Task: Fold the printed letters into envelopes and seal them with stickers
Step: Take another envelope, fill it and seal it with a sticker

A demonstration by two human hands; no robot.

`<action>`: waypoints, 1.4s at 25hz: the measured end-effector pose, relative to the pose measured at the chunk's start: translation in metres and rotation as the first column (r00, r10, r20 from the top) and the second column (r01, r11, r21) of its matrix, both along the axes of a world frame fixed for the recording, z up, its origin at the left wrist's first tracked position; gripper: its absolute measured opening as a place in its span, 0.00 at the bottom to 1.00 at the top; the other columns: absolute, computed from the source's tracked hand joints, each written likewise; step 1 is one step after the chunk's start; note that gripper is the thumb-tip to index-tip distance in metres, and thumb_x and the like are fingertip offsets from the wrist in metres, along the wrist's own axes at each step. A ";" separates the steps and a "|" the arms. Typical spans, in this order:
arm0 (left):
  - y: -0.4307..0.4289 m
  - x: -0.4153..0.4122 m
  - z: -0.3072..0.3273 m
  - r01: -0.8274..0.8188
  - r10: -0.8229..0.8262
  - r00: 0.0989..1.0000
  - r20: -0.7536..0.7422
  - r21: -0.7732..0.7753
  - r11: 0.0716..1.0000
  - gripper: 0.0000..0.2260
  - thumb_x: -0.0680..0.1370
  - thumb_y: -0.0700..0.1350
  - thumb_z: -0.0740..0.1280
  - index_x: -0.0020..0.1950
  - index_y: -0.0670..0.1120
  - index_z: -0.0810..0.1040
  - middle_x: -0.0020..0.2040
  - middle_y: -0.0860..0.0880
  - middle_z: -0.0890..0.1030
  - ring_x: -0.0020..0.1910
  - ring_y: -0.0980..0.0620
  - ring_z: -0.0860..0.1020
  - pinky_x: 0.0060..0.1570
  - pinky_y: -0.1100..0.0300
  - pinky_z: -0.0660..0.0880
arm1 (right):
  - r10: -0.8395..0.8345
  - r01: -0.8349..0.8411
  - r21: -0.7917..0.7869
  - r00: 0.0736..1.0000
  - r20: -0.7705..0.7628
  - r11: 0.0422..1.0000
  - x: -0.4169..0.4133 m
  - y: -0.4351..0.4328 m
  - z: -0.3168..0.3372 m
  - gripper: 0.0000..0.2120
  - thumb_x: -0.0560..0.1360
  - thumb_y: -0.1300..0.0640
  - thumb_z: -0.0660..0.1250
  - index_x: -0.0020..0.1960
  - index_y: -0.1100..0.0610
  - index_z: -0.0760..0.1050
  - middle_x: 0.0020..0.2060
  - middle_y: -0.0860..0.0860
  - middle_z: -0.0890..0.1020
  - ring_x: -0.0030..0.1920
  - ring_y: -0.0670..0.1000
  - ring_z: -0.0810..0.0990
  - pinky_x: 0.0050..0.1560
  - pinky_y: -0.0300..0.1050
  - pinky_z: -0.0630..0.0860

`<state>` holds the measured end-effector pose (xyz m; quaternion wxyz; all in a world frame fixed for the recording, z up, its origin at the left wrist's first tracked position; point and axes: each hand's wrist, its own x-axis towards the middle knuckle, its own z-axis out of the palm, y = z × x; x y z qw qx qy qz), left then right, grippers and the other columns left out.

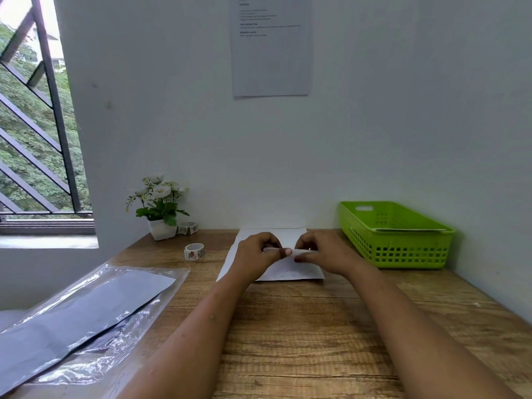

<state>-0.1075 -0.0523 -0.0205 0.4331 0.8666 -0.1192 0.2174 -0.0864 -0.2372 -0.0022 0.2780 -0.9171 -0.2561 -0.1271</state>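
A white printed letter (pixel 290 269) lies on the wooden desk (pixel 288 326) near the wall, on top of more white paper (pixel 247 237). My left hand (pixel 256 254) and my right hand (pixel 322 251) rest on it side by side, fingertips pinching the letter's folded upper edge at the middle. A roll of stickers (pixel 194 251) stands left of the paper. A second sticker roll (pixel 187 227) sits by the flower pot. The fold itself is mostly hidden under my fingers.
A green plastic basket (pixel 400 249) stands at the back right with an envelope inside. A white pot of flowers (pixel 161 208) sits at the back left. A clear plastic pack of dark envelopes (pixel 74 318) lies at the desk's front left. A window is on the left.
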 end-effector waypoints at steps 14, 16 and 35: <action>0.005 0.003 0.002 0.016 -0.086 0.988 -0.126 -0.476 0.879 0.02 0.76 0.37 0.67 0.44 0.42 0.78 0.35 0.46 0.78 0.38 0.51 0.77 0.44 0.60 0.80 | -0.010 0.174 -0.261 0.849 0.528 0.950 -0.012 0.021 0.001 0.06 0.72 0.50 0.69 0.49 0.48 0.79 0.50 0.45 0.82 0.54 0.50 0.77 0.55 0.49 0.68; 0.006 0.003 0.001 0.022 -0.035 0.999 -0.032 -0.328 0.944 0.02 0.76 0.41 0.68 0.44 0.46 0.79 0.37 0.51 0.79 0.41 0.52 0.77 0.46 0.61 0.77 | -0.040 0.252 -0.250 0.775 0.631 0.935 -0.011 0.024 -0.002 0.04 0.73 0.52 0.68 0.46 0.47 0.80 0.45 0.46 0.84 0.50 0.51 0.79 0.52 0.50 0.69; -0.001 0.006 0.004 -0.396 0.094 0.759 0.644 0.342 0.852 0.07 0.77 0.37 0.65 0.49 0.47 0.80 0.34 0.51 0.82 0.29 0.52 0.78 0.68 0.45 0.65 | -0.331 0.410 0.146 0.429 0.840 0.900 -0.010 0.007 0.015 0.27 0.69 0.31 0.57 0.24 0.52 0.63 0.19 0.47 0.71 0.27 0.50 0.73 0.44 0.48 0.64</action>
